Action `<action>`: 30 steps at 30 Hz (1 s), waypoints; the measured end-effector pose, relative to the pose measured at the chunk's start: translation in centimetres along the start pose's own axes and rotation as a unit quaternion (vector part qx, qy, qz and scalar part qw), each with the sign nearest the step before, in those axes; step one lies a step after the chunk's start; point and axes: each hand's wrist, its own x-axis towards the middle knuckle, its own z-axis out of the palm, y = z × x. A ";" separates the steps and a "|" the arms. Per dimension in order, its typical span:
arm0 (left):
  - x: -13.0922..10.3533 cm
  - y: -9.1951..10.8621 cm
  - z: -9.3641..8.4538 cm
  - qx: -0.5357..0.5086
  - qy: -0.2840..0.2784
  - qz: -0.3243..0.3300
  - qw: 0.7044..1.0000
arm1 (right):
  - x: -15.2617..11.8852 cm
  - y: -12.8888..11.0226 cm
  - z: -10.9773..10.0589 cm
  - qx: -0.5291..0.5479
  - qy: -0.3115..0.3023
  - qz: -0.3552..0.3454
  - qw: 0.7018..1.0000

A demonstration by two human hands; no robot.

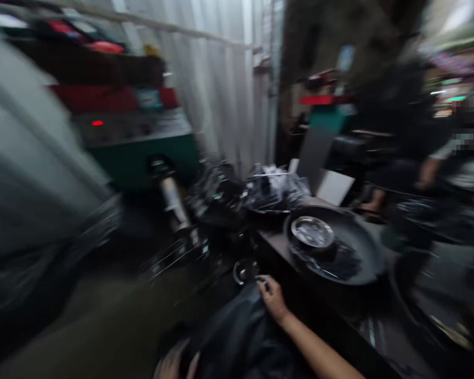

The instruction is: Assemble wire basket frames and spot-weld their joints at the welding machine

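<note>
The view is smeared by motion. At the bottom centre lies dark, smooth material (240, 337); whether it is clothing over my leg or a bag I cannot tell. My right hand (272, 297) rests at its far end with the fingers curled in, and anything inside them is hidden. Low at the frame's edge, my left hand (176, 363) is blurred and partly cut off beside the same material. Just past my right hand is a small round shiny thing (243, 272). A wide dark basin (367, 247) stands to the right, with a metal bowl (313, 231) and dark plastic in it.
Behind the basin are plastic-wrapped items (274, 189) and a white panel (335, 188). A long pale cylinder (174, 202) leans at centre left. A green and red machine (142, 152) stands before a corrugated wall (221, 79). Another person's arm (430, 168) reaches in at right.
</note>
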 end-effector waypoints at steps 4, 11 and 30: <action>1.1 -1.1 -5.4 0.028 0.173 -0.019 0.984 | 1.1 1.6 0.2 -0.057 -0.105 -0.049 0.992; 13.2 0.3 -16.0 0.153 0.116 0.002 0.981 | 0.7 3.8 1.0 -0.122 -0.113 -0.089 0.982; 21.9 -4.5 -14.6 -0.012 -0.177 0.039 0.983 | 1.4 2.2 0.9 -0.051 -0.099 0.045 0.993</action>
